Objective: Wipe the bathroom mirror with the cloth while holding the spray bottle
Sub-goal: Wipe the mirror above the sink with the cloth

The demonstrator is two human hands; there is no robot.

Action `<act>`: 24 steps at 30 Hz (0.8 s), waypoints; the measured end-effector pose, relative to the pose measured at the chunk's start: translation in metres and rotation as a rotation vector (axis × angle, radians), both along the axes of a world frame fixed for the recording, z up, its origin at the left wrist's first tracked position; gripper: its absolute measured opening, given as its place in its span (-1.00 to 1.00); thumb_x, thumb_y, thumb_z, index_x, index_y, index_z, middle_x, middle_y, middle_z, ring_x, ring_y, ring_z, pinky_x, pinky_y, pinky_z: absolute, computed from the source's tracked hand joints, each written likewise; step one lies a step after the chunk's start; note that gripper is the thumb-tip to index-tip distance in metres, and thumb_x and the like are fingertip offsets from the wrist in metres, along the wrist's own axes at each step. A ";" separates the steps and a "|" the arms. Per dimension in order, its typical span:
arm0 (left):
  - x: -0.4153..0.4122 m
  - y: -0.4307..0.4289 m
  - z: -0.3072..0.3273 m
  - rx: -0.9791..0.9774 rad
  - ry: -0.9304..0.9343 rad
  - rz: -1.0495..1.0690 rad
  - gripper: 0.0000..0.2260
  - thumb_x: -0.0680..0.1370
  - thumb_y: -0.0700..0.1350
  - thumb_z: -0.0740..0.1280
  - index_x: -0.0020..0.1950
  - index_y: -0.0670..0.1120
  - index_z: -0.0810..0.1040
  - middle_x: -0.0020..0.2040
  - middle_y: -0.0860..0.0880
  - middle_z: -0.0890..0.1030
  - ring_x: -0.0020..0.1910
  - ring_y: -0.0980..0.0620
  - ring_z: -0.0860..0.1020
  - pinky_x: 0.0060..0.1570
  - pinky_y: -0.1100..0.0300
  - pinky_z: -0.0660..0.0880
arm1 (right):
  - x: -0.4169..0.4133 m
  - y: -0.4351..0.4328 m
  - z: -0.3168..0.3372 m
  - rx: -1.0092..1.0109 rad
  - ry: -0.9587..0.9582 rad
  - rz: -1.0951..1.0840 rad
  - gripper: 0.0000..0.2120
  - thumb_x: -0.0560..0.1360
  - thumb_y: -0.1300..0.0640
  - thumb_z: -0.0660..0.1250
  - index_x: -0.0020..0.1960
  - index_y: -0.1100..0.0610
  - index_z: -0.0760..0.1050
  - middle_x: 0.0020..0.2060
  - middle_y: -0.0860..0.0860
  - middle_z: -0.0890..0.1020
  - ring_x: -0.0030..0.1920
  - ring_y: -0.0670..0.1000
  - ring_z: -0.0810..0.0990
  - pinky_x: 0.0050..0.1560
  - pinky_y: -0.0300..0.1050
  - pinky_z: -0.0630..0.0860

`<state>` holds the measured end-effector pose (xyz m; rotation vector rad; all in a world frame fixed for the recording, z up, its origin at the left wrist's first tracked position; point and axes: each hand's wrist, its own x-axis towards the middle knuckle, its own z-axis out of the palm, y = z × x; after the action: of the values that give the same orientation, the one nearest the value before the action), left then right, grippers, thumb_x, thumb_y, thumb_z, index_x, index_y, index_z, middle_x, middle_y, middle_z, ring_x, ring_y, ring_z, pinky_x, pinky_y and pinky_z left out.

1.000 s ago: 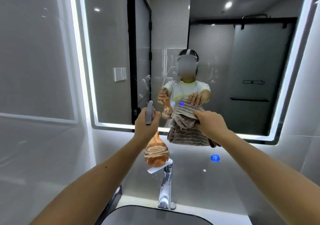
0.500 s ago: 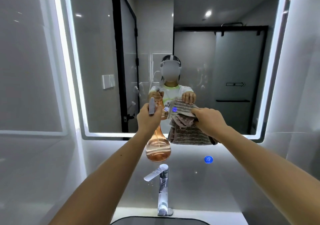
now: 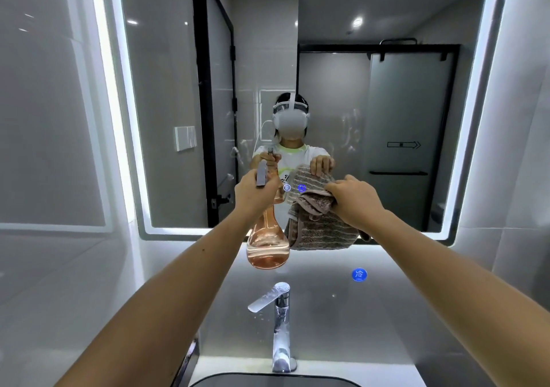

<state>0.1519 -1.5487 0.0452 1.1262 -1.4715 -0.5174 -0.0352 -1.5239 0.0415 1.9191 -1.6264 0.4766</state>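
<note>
A large lit-edged bathroom mirror (image 3: 342, 74) fills the wall ahead, with faint smears near its middle. My left hand (image 3: 253, 196) grips the neck of a clear spray bottle (image 3: 268, 243) holding pinkish liquid; its grey nozzle sticks up above my fingers. To the right, my right hand (image 3: 354, 202) presses a bunched brown-and-grey striped cloth (image 3: 318, 225) against the lower part of the glass. Cloth and bottle hang side by side, nearly touching. The mirror reflects a person with both hands raised.
A chrome faucet (image 3: 279, 327) stands below the hands, over the dark rim of a sink (image 3: 268, 380). A blue round sticker (image 3: 359, 274) sits on the grey backsplash. Two small lit touch buttons (image 3: 294, 188) show on the mirror. A glossy tiled wall closes the left side.
The view has shifted so the mirror sits more centred and more of the faucet shows. Both hands keep their grips, with the cloth still at the mirror's lower middle.
</note>
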 end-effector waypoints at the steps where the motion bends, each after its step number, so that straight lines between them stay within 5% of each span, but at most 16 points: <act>1: -0.001 -0.002 0.001 -0.011 -0.018 0.003 -0.82 0.47 -0.10 0.25 -0.28 -0.17 0.47 -0.38 -0.02 0.46 -0.34 0.00 0.42 -0.29 0.17 0.37 | 0.000 -0.001 0.000 0.003 0.000 -0.004 -0.84 0.50 0.19 0.22 0.07 0.14 0.49 0.00 0.06 0.62 0.09 0.13 0.46 -0.23 -0.10 0.27; 6: -0.005 -0.013 0.003 0.038 -0.099 0.014 -0.72 0.45 -0.07 0.22 -0.46 -0.07 0.37 -0.46 -0.02 0.44 -0.37 -0.07 0.44 -0.35 0.19 0.34 | -0.004 -0.009 0.000 0.012 0.023 -0.034 -0.83 0.49 0.21 0.22 0.07 0.15 0.49 -0.02 0.07 0.62 0.09 0.14 0.46 -0.22 -0.08 0.29; 13: -0.006 -0.026 -0.002 -0.018 -0.047 -0.069 -0.79 0.47 -0.08 0.28 -0.11 -0.24 0.53 -0.29 -0.11 0.52 -0.30 0.00 0.46 -0.37 0.25 0.37 | -0.002 -0.018 0.010 -0.061 0.001 -0.074 -0.74 0.49 0.28 0.22 0.16 0.15 0.50 0.04 0.10 0.60 0.12 0.16 0.41 -0.17 -0.06 0.22; 18: -0.009 -0.029 -0.004 -0.073 -0.038 -0.128 -0.83 0.49 -0.19 0.27 -0.09 -0.31 0.51 -0.36 -0.09 0.49 -0.53 0.19 0.47 -0.58 0.48 0.31 | 0.000 -0.030 0.023 -0.138 -0.028 -0.133 -0.65 0.52 0.27 0.21 0.28 0.07 0.44 0.29 0.10 0.41 0.20 0.18 0.38 -0.04 0.00 0.42; 24: -0.014 -0.040 -0.011 -0.128 0.013 -0.124 -0.85 0.50 -0.16 0.28 -0.06 -0.24 0.55 -0.27 -0.14 0.56 -0.30 0.00 0.48 -0.36 0.27 0.37 | 0.004 -0.063 0.028 -0.182 -0.193 -0.139 -0.53 0.54 0.31 0.21 0.40 0.04 0.28 0.28 0.18 0.34 -0.13 0.25 0.62 -0.14 0.04 0.58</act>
<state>0.1375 -1.5890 0.0337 0.9342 -1.5477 -0.5072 -0.0315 -1.5865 0.0693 1.6571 -1.7570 0.7442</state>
